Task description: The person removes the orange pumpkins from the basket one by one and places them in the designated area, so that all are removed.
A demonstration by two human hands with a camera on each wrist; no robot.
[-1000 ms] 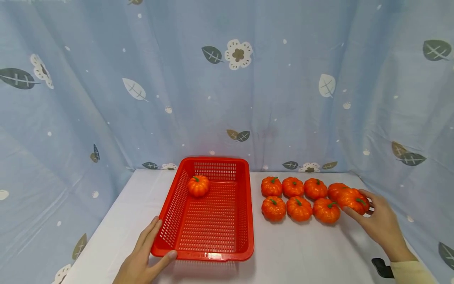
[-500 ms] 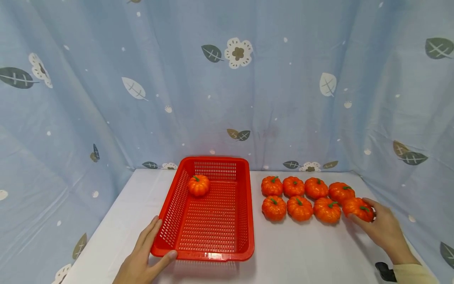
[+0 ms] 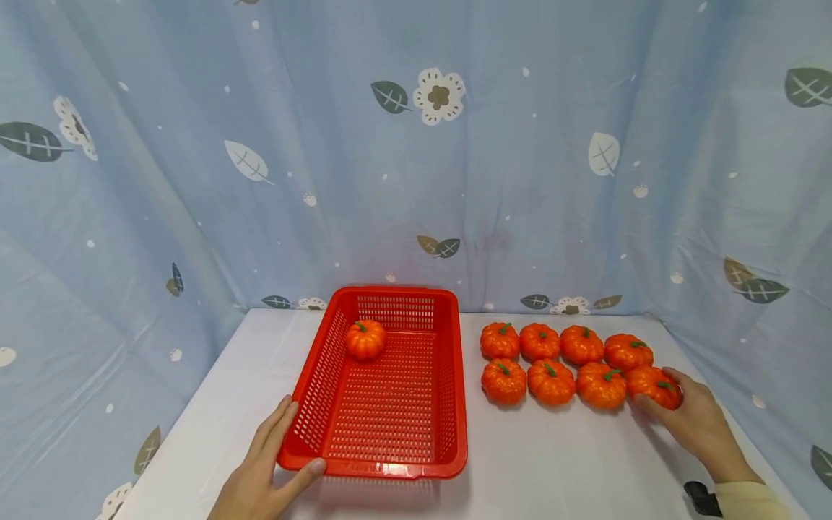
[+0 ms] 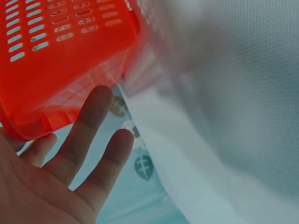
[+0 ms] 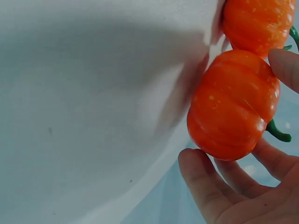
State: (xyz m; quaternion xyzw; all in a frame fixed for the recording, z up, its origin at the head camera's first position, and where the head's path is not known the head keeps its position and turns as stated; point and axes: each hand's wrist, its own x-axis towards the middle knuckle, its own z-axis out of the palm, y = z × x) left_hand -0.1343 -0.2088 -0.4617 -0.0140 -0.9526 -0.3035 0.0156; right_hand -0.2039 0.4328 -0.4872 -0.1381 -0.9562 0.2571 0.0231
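Note:
My right hand [image 3: 698,426] holds a small orange toy pumpkin [image 3: 650,384] with a green stem at the right end of the front row. In the right wrist view, thumb and fingers lie around that pumpkin [image 5: 231,107], which sits by a neighbouring pumpkin [image 5: 257,23]. A red plastic basket [image 3: 383,469] with slotted walls stands left of the rows. My left hand [image 3: 256,473] rests at its near left corner, thumb on the front rim, fingers extended along the side. One pumpkin [image 3: 366,339] lies inside the basket, toward the back left.
Several more pumpkins stand in two rows on the white table [image 3: 552,462], among them a back-row one [image 3: 581,345] and a front-row one [image 3: 503,383]. A pale blue curtain [image 3: 351,180] with leaf and flower prints hangs behind and along both sides.
My right hand has brought its pumpkin down and slightly toward me, from overlapping the back-row pumpkin to the end of the front row. The left hand and basket stay put.

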